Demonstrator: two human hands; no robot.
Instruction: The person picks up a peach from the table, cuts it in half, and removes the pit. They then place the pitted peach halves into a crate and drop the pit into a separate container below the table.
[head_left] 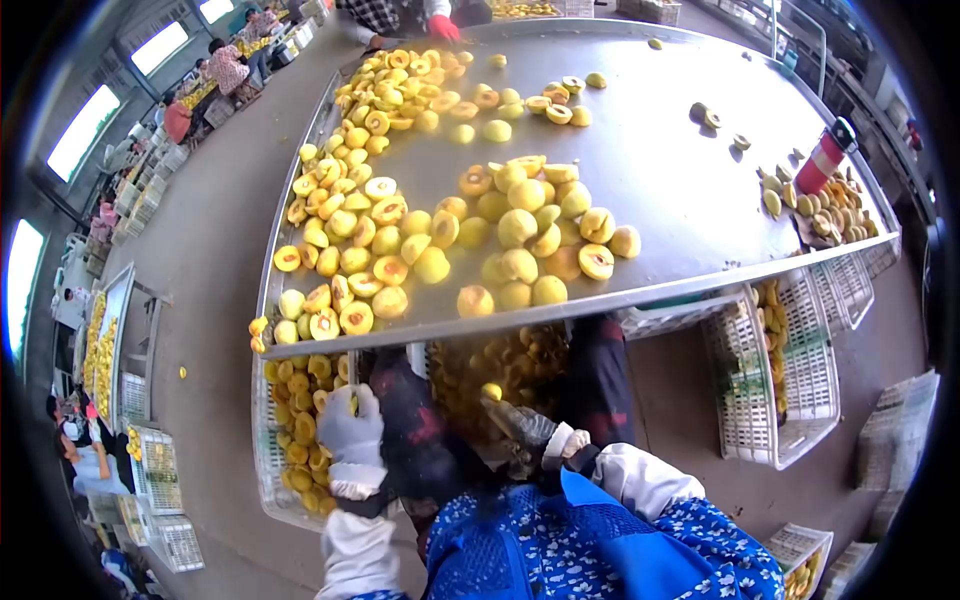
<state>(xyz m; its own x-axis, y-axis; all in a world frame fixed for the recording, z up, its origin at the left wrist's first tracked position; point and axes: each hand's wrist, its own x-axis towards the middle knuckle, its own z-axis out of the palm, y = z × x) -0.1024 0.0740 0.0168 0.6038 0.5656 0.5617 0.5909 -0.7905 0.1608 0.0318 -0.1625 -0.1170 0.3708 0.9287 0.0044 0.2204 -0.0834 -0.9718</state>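
Observation:
My left hand [352, 432], in a pale glove, is over the white crate [262, 440] under the table's left front corner. Its fingers curl around a bit of yellow, apparently a peach half [353, 404], mostly hidden by the glove. Peach halves [298, 425] fill that crate. My right hand [524, 424], in a darker, wet-looking glove, is between my knees with a small yellow peach piece [491, 392] at its fingertips. Its fingers are somewhat blurred. Beyond it, under the table edge, lies a container of peach halves [500, 360] in shadow.
A metal table [680, 230] with a raised rim carries heaped yellow peach halves [520, 225]. A red bottle [824, 158] stands at its right by darker fruit pieces. White crates [745, 380] sit below right. Across the table is another person's red-gloved hand [443, 28]; others work at left.

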